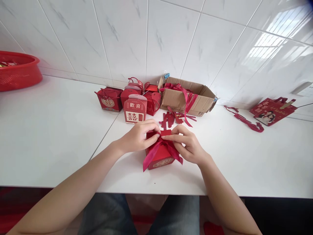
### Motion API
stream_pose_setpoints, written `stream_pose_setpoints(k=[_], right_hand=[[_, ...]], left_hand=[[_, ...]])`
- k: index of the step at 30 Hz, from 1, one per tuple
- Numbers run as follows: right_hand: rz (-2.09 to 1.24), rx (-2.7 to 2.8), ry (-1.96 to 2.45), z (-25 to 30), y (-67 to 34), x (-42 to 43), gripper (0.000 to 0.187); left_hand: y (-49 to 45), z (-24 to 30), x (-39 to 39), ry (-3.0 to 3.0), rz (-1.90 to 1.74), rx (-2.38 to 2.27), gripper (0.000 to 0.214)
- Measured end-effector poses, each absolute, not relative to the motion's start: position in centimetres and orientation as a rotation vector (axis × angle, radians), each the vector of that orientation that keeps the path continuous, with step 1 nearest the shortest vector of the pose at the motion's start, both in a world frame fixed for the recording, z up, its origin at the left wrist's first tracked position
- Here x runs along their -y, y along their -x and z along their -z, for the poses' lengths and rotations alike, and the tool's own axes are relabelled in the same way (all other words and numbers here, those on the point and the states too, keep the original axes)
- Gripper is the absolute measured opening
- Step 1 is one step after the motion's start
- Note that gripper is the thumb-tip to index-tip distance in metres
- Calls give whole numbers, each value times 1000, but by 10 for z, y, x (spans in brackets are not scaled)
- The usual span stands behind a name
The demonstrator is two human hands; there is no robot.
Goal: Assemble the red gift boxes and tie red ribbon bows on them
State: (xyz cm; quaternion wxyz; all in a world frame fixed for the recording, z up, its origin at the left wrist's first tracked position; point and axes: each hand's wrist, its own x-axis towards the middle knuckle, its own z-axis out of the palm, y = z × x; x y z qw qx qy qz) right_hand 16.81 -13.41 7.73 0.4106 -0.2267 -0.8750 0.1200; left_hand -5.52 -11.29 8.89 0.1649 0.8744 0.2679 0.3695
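Note:
A red gift box (pixel 160 158) with a gold emblem on its front stands on the white table before me. Across its top lies a dark red ribbon (pixel 150 157), gathered at the middle, its two tails hanging down the front. At the upper left of the box, my left hand (pixel 140 137) pinches the ribbon near the knot. My right hand (pixel 187 143) closes on the ribbon from the other side, index finger pointing to the middle. The fingertips of both hands almost meet there, and they partly hide the knot.
Several finished red boxes (pixel 135 109) stand together behind my left hand. A cardboard box (pixel 188 101) holding red ribbons is by the wall, with flat red strips (pixel 171 119) before it. Farther out are a red basket (pixel 19 73), a loose ribbon (pixel 249 123) and a red bag (pixel 274 111).

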Motion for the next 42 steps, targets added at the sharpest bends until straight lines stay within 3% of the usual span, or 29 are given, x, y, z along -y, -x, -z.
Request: stream_pose_setpoints(k=[9, 17, 27, 34, 37, 42], right_hand=[[-260, 2253, 512, -77, -166, 134, 40], [-394, 2100, 657, -79, -162, 137, 25], [-735, 2045, 833, -83, -173, 136, 29], [-638, 2147, 908, -84, -182, 129, 27], [-746, 2130, 902, -85, -182, 127, 20], [-976, 1948, 872, -83, -179, 125, 23]], left_hand=[[56, -89, 111, -2495, -1173, -841, 9], [56, -91, 113, -2255, -976, -789, 16], [58, -94, 110, -2179, -738, -709, 5], [56, -89, 109, -2115, -791, -651, 9], [55, -87, 108, -2094, -819, -623, 11], [55, -88, 110, -2128, -877, -652, 14]])
